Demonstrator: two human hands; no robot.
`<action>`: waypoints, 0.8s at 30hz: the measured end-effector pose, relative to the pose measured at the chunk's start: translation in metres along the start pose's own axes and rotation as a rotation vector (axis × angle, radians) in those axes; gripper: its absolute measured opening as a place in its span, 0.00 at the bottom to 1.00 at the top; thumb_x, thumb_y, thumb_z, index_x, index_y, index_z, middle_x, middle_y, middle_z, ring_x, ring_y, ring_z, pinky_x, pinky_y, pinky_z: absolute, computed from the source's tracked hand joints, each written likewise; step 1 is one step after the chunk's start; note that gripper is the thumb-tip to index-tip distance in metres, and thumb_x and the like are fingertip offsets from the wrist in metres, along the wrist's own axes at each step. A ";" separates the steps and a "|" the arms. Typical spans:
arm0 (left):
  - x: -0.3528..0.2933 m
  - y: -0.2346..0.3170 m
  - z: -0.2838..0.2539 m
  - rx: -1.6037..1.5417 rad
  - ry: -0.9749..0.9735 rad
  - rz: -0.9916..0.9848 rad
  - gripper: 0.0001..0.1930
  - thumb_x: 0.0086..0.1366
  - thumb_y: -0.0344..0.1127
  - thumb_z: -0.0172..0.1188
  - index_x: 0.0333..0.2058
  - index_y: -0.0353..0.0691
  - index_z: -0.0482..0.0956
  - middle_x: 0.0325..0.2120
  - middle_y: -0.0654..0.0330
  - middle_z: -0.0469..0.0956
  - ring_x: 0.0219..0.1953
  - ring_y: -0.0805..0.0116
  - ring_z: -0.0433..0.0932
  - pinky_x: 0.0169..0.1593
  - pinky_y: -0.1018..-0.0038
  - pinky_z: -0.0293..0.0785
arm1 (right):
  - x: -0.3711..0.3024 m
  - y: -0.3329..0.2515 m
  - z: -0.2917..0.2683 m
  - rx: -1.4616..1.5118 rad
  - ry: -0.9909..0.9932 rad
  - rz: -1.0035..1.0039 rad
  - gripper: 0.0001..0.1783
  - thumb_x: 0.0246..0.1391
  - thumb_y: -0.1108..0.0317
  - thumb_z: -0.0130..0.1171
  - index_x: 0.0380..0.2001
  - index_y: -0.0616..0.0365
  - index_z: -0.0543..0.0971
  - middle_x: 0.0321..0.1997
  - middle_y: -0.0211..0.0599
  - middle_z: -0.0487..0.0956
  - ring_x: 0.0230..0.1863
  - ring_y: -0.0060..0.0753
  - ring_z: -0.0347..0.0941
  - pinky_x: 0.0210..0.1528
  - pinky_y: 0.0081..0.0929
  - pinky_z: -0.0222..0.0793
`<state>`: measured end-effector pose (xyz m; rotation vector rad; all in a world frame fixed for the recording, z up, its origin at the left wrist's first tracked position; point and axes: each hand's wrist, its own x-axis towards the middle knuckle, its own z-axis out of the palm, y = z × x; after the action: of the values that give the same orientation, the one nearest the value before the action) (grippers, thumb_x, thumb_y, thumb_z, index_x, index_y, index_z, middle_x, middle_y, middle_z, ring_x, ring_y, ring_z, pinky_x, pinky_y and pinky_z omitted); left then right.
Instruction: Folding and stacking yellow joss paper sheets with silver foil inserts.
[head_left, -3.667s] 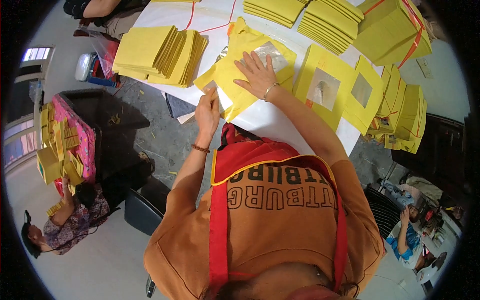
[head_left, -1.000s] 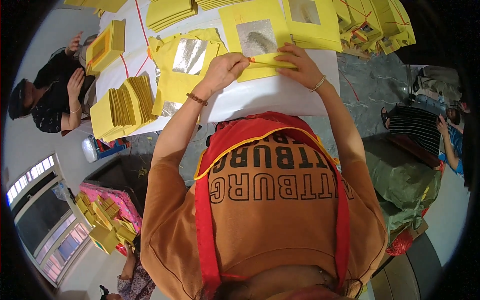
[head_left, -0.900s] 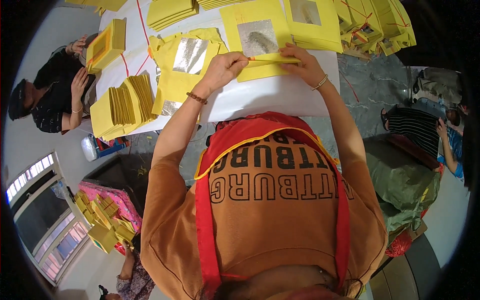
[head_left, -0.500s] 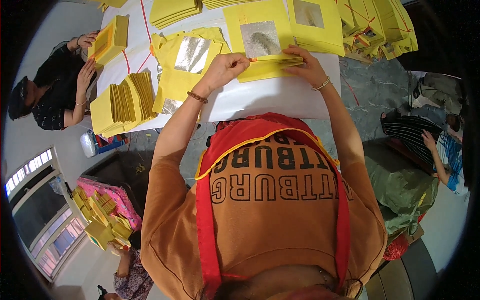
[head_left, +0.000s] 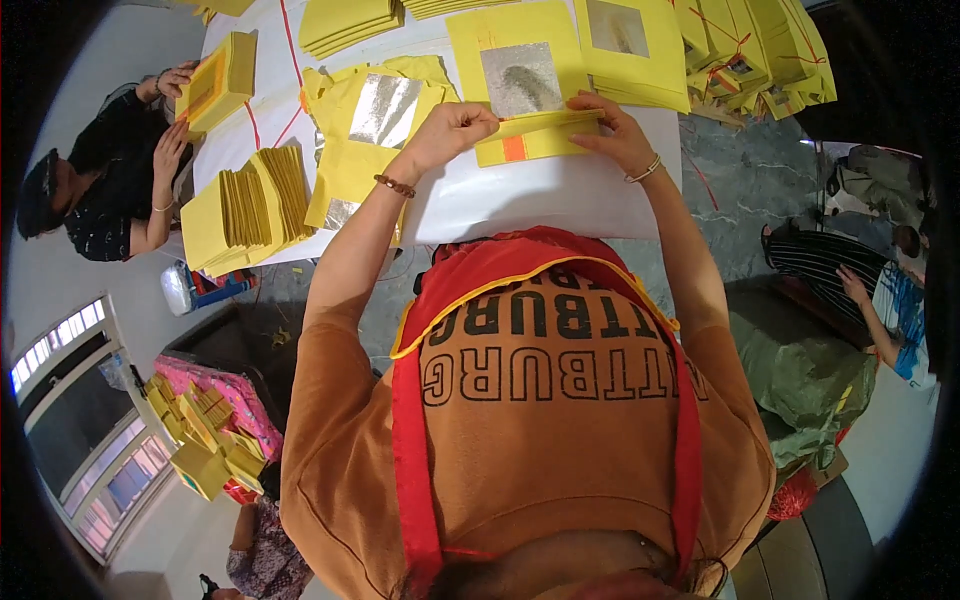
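Observation:
My left hand (head_left: 450,132) and my right hand (head_left: 617,134) pinch the two ends of a folded yellow paper sheet (head_left: 550,125) at the far side of the table. Beneath its fold shows a yellow flap with an orange patch (head_left: 513,149). Just beyond lies a yellow sheet bearing a silver foil square (head_left: 522,78). Right of it, a stack of yellow sheets (head_left: 640,80) carries another foil square. Left of my left hand are crumpled yellow sheets with a silver foil piece (head_left: 385,108). Whether my fingers hold one layer or more, I cannot make out.
Folded yellow paper bundles (head_left: 250,212) stand at the left table corner. A co-worker's hands (head_left: 175,135) hold a yellow paper block (head_left: 222,82). Tied yellow bundles (head_left: 745,50) fill the far right. A white sheet (head_left: 540,205) covers the table.
The folded paper between my hands has shifted slightly, and the orange patch now shows beneath it. Both hands stay in nearly the same place. At lower left, another person's hand has drawn away from the yellow papers.

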<state>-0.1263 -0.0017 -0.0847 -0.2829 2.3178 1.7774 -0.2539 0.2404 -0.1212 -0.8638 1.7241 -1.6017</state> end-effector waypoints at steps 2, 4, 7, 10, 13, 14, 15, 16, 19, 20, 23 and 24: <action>0.001 0.000 -0.001 -0.001 -0.002 -0.010 0.09 0.56 0.37 0.53 0.27 0.36 0.75 0.15 0.72 0.66 0.18 0.84 0.59 0.21 0.85 0.57 | 0.001 0.002 0.001 0.016 0.001 0.002 0.25 0.40 0.73 0.60 0.46 0.57 0.69 0.53 0.36 0.65 0.50 0.25 0.62 0.50 0.22 0.59; 0.002 0.000 -0.001 -0.014 0.005 -0.024 0.09 0.56 0.36 0.52 0.28 0.36 0.75 0.14 0.73 0.65 0.18 0.85 0.58 0.21 0.85 0.56 | 0.003 0.010 0.002 0.055 0.090 0.034 0.21 0.44 0.71 0.58 0.45 0.58 0.70 0.50 0.35 0.68 0.43 0.21 0.66 0.43 0.18 0.63; 0.001 0.001 -0.002 -0.062 0.002 -0.046 0.10 0.56 0.38 0.54 0.30 0.37 0.75 0.20 0.70 0.68 0.22 0.83 0.61 0.25 0.84 0.60 | 0.005 0.015 0.002 0.000 0.129 0.088 0.18 0.49 0.72 0.54 0.45 0.59 0.69 0.46 0.35 0.70 0.45 0.18 0.65 0.46 0.16 0.61; -0.010 0.019 0.004 0.007 0.068 0.183 0.13 0.53 0.40 0.58 0.34 0.38 0.75 0.28 0.65 0.71 0.28 0.78 0.65 0.33 0.80 0.65 | 0.005 0.017 0.005 0.063 0.176 0.089 0.19 0.48 0.69 0.56 0.44 0.62 0.70 0.37 0.31 0.73 0.37 0.18 0.68 0.39 0.15 0.64; -0.006 0.010 0.005 0.337 0.222 0.344 0.16 0.50 0.40 0.61 0.38 0.42 0.75 0.34 0.61 0.71 0.35 0.69 0.67 0.41 0.75 0.66 | 0.008 0.010 0.007 0.167 0.194 0.132 0.18 0.48 0.69 0.55 0.43 0.63 0.70 0.35 0.30 0.74 0.36 0.18 0.67 0.39 0.14 0.63; -0.003 0.002 0.005 0.336 0.227 0.343 0.16 0.50 0.40 0.61 0.38 0.42 0.75 0.34 0.61 0.71 0.35 0.69 0.67 0.41 0.75 0.66 | 0.008 0.011 0.008 0.165 0.189 0.131 0.18 0.48 0.69 0.55 0.43 0.63 0.70 0.35 0.30 0.74 0.36 0.18 0.67 0.39 0.14 0.63; 0.001 -0.004 0.006 0.529 0.267 0.455 0.16 0.49 0.37 0.60 0.38 0.44 0.75 0.34 0.61 0.72 0.35 0.66 0.67 0.41 0.73 0.66 | 0.008 0.013 0.008 0.138 0.201 0.099 0.17 0.48 0.69 0.55 0.43 0.62 0.70 0.35 0.30 0.74 0.35 0.18 0.68 0.38 0.13 0.63; 0.005 -0.009 0.006 0.724 0.306 0.566 0.15 0.49 0.35 0.60 0.39 0.46 0.75 0.34 0.62 0.72 0.35 0.63 0.68 0.41 0.72 0.66 | 0.008 0.015 0.008 0.111 0.214 0.066 0.17 0.48 0.70 0.54 0.43 0.62 0.70 0.35 0.30 0.74 0.35 0.18 0.68 0.38 0.12 0.63; 0.012 -0.009 -0.001 0.778 0.255 0.603 0.16 0.45 0.31 0.58 0.37 0.48 0.75 0.34 0.65 0.73 0.33 0.63 0.68 0.39 0.72 0.67 | 0.007 0.009 0.002 0.130 0.159 0.064 0.16 0.49 0.69 0.54 0.43 0.61 0.71 0.35 0.30 0.74 0.34 0.17 0.67 0.37 0.12 0.63; 0.011 -0.006 -0.004 0.777 0.258 0.606 0.16 0.45 0.31 0.58 0.37 0.48 0.75 0.34 0.65 0.73 0.33 0.63 0.68 0.39 0.72 0.67 | 0.004 0.005 0.000 0.126 0.159 0.062 0.16 0.49 0.69 0.54 0.43 0.61 0.71 0.35 0.30 0.74 0.34 0.17 0.67 0.37 0.12 0.63; 0.003 0.016 -0.014 0.868 0.250 0.596 0.18 0.43 0.32 0.59 0.37 0.47 0.76 0.36 0.65 0.74 0.32 0.62 0.68 0.38 0.73 0.66 | -0.001 -0.012 -0.001 0.020 0.409 -0.100 0.18 0.54 0.59 0.48 0.43 0.60 0.71 0.37 0.32 0.74 0.33 0.21 0.69 0.37 0.15 0.64; 0.002 0.021 -0.016 0.909 0.346 0.671 0.18 0.43 0.31 0.58 0.38 0.47 0.76 0.37 0.66 0.74 0.31 0.64 0.67 0.36 0.73 0.66 | -0.005 -0.014 -0.008 0.262 0.419 0.073 0.22 0.54 0.53 0.43 0.43 0.60 0.70 0.39 0.34 0.73 0.34 0.24 0.70 0.38 0.18 0.65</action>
<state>-0.1348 -0.0119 -0.0616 0.4134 3.4423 0.6491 -0.2564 0.2486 -0.1066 -0.3508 1.7344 -2.0057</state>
